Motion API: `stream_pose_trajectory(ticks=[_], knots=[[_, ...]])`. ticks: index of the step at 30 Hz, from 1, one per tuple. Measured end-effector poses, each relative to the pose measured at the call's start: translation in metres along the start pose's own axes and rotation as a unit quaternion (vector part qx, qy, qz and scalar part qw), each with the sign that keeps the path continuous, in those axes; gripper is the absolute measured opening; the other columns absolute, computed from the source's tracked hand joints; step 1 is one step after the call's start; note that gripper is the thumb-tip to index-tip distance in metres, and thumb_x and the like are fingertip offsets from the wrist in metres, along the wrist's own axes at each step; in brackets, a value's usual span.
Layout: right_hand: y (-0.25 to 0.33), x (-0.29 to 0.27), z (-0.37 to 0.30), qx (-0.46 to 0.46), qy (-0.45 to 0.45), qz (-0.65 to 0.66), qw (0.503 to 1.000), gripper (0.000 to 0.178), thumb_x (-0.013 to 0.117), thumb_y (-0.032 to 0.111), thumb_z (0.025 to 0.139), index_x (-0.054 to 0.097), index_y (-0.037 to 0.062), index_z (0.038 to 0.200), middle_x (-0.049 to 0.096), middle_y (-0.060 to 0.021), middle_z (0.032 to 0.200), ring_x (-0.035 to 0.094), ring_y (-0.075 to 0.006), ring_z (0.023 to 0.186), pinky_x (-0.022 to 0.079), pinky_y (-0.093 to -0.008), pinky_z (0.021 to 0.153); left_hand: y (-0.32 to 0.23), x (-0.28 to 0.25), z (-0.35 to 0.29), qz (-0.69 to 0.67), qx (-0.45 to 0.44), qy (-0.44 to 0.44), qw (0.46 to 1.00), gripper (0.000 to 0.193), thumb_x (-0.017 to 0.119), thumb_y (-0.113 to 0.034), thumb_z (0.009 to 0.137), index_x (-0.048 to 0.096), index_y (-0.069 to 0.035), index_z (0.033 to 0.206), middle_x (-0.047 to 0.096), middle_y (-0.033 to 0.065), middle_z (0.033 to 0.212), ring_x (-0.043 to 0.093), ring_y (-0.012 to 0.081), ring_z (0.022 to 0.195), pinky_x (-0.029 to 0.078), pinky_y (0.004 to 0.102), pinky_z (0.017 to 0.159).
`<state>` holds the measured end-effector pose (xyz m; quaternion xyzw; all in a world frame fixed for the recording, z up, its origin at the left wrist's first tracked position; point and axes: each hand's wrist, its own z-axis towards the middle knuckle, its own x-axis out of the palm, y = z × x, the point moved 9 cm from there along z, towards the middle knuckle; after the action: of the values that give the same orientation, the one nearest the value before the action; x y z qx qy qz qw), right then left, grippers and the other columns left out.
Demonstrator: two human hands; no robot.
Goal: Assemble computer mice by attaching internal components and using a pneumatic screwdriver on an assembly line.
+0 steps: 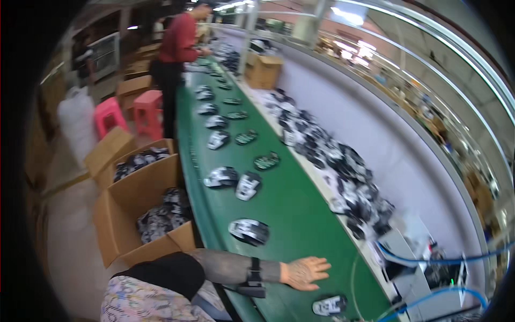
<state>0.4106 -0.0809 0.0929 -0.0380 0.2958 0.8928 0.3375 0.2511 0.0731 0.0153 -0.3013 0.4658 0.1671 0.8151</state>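
Note:
My left hand [305, 272] is stretched out palm down over the green conveyor belt [300, 214], fingers spread, with nothing in it. A grey sleeve covers the forearm, and a black strap with a small box sits near the wrist. Just below the fingers lies a rounded black-and-white shell [330, 305], shaped like a computer mouse part. Another such shell [249, 231] lies farther up the belt, beyond the forearm. More of them run in a row into the distance, beside a row of small green circuit boards [266, 161]. My right hand is out of view.
Open cardboard boxes [115, 225] of dark parts stand left of the belt. A long heap of black-and-white parts [343, 172] lines its right side. Grey equipment [424, 290] with blue cables is at lower right. A person in red [179, 40] stands at the far end near pink stools [147, 112].

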Motion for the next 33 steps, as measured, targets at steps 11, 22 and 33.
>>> stream_pose_trajectory(ticks=[11,22,33], knots=[[0.023,0.004,0.027,-0.061,0.015,0.085,0.994,0.053,0.066,0.007,0.074,0.03,0.009,0.113,0.028,-0.0228,0.126,0.036,-0.0398,0.118,0.03,-0.0535,0.101,0.004,-0.001,-0.013,-0.007,-0.014,0.028,0.999,0.05,0.051,-0.036,0.085,0.047,-0.006,0.124,0.034,0.0205,0.138,0.032,0.0385,0.128,0.029,0.0458,0.105],[0.034,0.018,0.032,0.0,0.0,0.087,0.996,0.057,0.051,0.0,0.075,0.028,0.0116,0.126,0.023,-0.0283,0.139,0.036,-0.0407,0.122,0.026,-0.0501,0.104,0.004,-0.019,-0.016,0.038,-0.007,0.003,0.999,0.05,0.058,-0.037,0.081,0.05,-0.01,0.123,0.043,0.0161,0.133,0.04,0.0362,0.123,0.034,0.0464,0.1],[0.026,0.005,0.032,-0.002,0.029,0.069,0.997,0.054,0.055,-0.002,0.073,0.031,0.012,0.118,0.023,-0.0282,0.135,0.032,-0.0436,0.125,0.026,-0.0531,0.103,0.065,-0.145,-0.109,0.1,-0.202,0.124,0.966,0.078,0.071,-0.048,0.066,0.046,-0.002,0.124,0.044,0.0205,0.128,0.043,0.0375,0.118,0.037,0.0423,0.098]])
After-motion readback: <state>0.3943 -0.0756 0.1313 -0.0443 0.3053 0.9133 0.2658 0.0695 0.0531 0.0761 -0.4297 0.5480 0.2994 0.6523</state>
